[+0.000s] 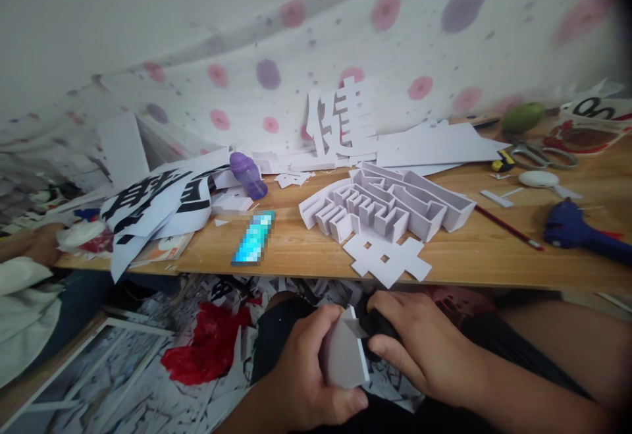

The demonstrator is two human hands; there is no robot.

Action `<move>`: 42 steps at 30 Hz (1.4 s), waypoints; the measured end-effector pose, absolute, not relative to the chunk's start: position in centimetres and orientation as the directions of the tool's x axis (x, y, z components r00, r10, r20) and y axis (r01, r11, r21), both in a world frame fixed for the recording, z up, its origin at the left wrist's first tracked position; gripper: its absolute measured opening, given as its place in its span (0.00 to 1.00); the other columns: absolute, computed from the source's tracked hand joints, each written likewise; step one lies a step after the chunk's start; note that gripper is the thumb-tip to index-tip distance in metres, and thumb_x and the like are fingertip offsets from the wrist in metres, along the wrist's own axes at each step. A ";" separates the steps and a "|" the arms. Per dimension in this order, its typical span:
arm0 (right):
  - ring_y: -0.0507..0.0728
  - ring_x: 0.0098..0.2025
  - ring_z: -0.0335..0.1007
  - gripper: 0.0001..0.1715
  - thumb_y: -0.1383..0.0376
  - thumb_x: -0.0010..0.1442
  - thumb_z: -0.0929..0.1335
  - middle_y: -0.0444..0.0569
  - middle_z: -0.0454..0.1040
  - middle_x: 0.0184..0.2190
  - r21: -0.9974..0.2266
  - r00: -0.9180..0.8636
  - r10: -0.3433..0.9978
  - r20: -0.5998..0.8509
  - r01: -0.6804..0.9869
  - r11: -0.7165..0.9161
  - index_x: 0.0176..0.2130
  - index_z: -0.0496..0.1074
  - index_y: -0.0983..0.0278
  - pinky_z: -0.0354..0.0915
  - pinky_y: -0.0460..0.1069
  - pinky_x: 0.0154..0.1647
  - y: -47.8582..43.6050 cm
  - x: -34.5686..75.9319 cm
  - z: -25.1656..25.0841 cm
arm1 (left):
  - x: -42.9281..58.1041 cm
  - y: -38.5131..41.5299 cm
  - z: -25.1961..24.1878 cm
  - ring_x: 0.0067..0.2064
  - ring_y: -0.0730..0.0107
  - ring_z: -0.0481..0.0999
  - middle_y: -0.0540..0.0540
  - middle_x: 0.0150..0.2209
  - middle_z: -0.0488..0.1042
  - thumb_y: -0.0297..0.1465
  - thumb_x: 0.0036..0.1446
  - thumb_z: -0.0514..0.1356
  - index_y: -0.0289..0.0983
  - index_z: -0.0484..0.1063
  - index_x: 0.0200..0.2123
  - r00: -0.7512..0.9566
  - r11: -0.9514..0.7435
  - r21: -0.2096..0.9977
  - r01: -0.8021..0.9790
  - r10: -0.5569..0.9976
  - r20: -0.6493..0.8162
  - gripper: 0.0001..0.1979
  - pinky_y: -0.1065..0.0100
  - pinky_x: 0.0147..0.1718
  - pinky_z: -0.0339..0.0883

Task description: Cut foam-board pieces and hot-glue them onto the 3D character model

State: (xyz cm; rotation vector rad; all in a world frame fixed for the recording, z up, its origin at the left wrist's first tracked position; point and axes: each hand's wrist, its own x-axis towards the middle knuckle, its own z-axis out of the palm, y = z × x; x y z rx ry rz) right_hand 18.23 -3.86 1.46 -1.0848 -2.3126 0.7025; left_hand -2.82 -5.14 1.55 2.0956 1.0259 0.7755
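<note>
white foam piece [343, 355] sits low over the lap, just below the worktop [296, 243] edge, pinched in the left hand [301, 368] with fingers wrapped round it. right hand [419, 342] is curled tight on a dark tool [378, 328] touching the piece's top corner. up on the worktop: foam letter frame [385, 203], flat cutout [388, 259], blue glue gun [577, 230].
</note>
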 end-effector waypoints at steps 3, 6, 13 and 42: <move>0.59 0.31 0.67 0.31 0.45 0.64 0.50 0.52 0.71 0.31 -0.635 -0.563 0.804 0.192 0.553 0.539 0.37 0.64 0.66 0.56 0.51 0.31 -3.6 18.3 1.4 | -2.9 -5.1 1.3 0.28 0.71 0.64 0.49 0.29 0.67 0.54 0.45 0.58 0.38 0.63 0.42 0.529 -0.430 0.816 0.387 0.828 0.185 0.30 0.72 0.25 0.58; 0.59 0.32 0.67 0.30 0.46 0.65 0.51 0.52 0.71 0.31 -0.641 -0.558 0.810 0.182 0.557 0.528 0.38 0.64 0.66 0.56 0.51 0.32 -3.4 18.4 1.5 | -2.9 -5.1 1.2 0.31 0.68 0.66 0.49 0.29 0.66 0.54 0.45 0.58 0.38 0.63 0.42 0.535 -0.386 0.852 0.354 0.831 0.154 0.29 0.72 0.27 0.60; 0.59 0.31 0.68 0.27 0.48 0.65 0.52 0.53 0.71 0.30 -0.636 -0.553 0.820 0.146 0.583 0.506 0.36 0.64 0.66 0.56 0.50 0.31 -3.3 18.4 1.8 | -2.9 -5.1 1.3 0.32 0.66 0.68 0.51 0.26 0.63 0.54 0.46 0.58 0.38 0.64 0.40 0.527 -0.372 0.852 0.369 0.839 0.139 0.28 0.71 0.28 0.61; 0.45 0.18 0.51 0.12 0.62 0.49 0.70 0.37 0.58 0.17 -0.992 -0.473 0.872 -0.124 0.033 -0.123 0.25 0.65 0.67 0.50 0.41 0.18 -2.1 17.3 1.6 | -1.5 -4.7 0.3 0.40 0.51 0.77 0.39 0.41 0.75 0.44 0.41 0.65 0.38 0.62 0.49 0.297 -0.360 0.320 0.876 0.927 0.230 0.33 0.58 0.37 0.70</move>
